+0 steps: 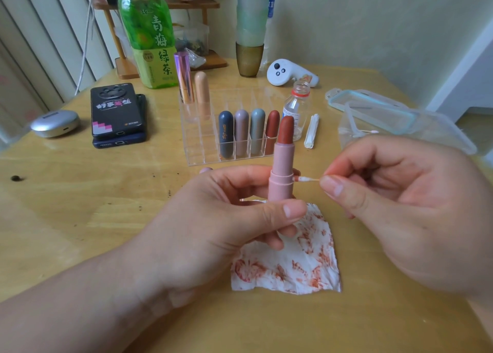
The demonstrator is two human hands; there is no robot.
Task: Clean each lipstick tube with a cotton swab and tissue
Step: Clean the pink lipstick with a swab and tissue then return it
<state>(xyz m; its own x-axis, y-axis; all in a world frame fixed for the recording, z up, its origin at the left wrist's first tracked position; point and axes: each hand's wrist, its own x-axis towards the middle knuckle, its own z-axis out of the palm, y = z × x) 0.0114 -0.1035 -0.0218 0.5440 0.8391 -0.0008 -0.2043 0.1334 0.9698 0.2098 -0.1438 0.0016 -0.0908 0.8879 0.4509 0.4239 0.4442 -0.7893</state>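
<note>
Standing upright in the left grip [218, 219], the open lipstick [281, 166] shows a pale pink tube with its brick-red stick wound up above the rim. The thumb lies across the front of the tube's lower part and the fingers curl round behind it, so this grip is closed about the tube. The right grip [400, 206] pinches a cotton swab [306, 179] between thumb and forefinger, the other fingers loosely curled. The swab lies level, and its reddened tip touches the right side of the tube at the collar.

Below both hands a white tissue [293, 267] lies flat on the worktop [80, 219], blotched all over with red smears.

Just behind the held lipstick is a clear organiser [197, 139] divided into compartments. Its front row holds four capped lipsticks side by side: dark blue [226, 134], mauve [241, 131], grey-blue [257, 130] and red-brown [272, 124]. At its back left corner stand a shiny pink and gold lipstick [184, 78] and a peach lipstick [202, 91].

Right of the organiser stands a small uncapped bottle [296, 104], with a bundle of swab sticks [312, 131] lying beside it. Further right is a clear plastic box [373, 110]. Farther back are a green tea bottle [149, 38] and a white controller [288, 72]. To the left lie two stacked phones [117, 112] and a silver case [54, 123].
</note>
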